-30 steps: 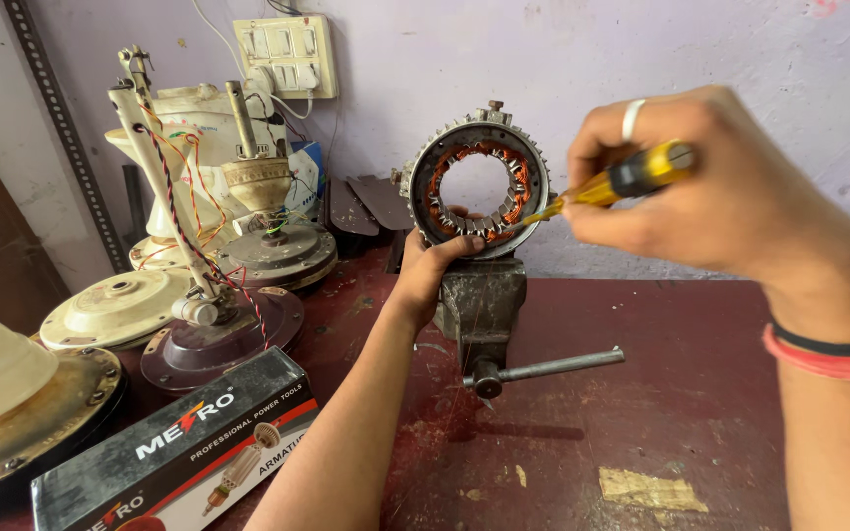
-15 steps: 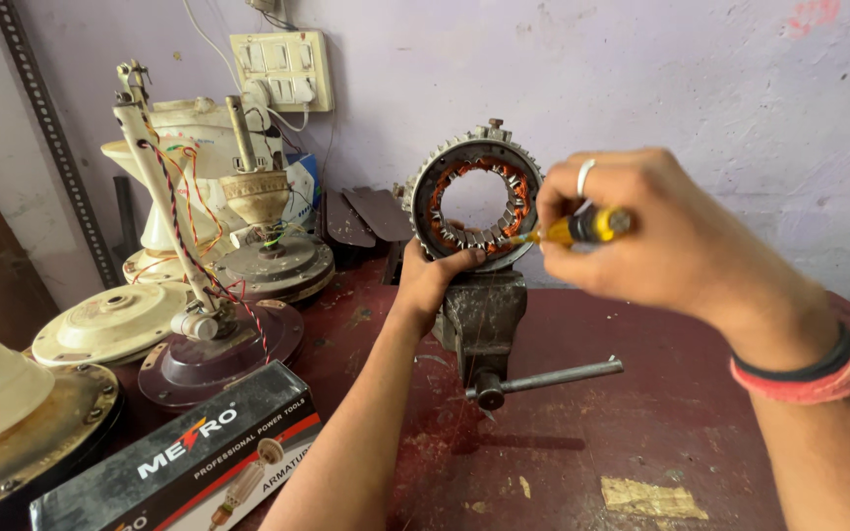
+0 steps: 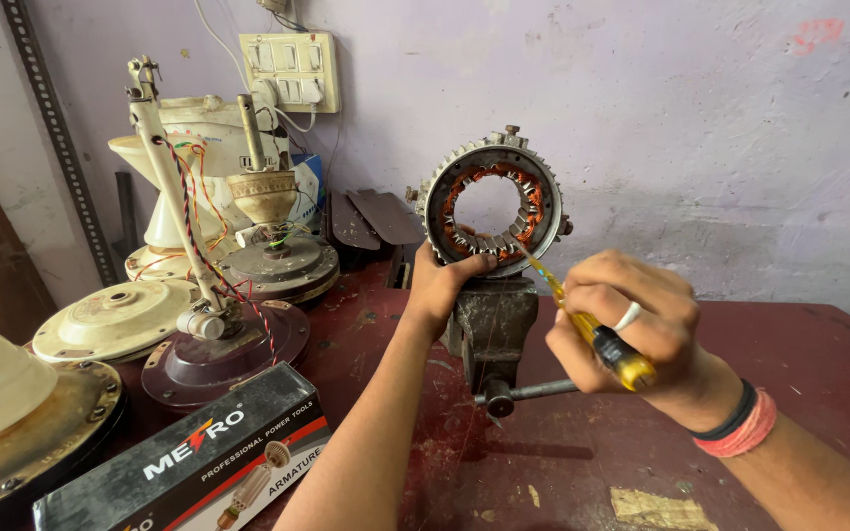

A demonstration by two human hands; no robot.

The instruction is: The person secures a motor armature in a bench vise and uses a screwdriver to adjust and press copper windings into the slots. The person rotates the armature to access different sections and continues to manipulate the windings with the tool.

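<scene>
Now right hand (image 3: 632, 329), lowered since 0.5 s ago, grips yellow-handled screwdriver (image 3: 597, 334), tip at round copper-wound steel stator ring (image 3: 492, 205) clamped in grey bench vise (image 3: 492, 329); left hand (image 3: 445, 280) fingers clasp ring's lower rim.

A dark red counter (image 3: 819, 393) carries a grey vise (image 3: 489, 329) just left of the right grip, with a printed box (image 3: 199, 457) and fan motor parts (image 3: 115, 320) farther left.
</scene>
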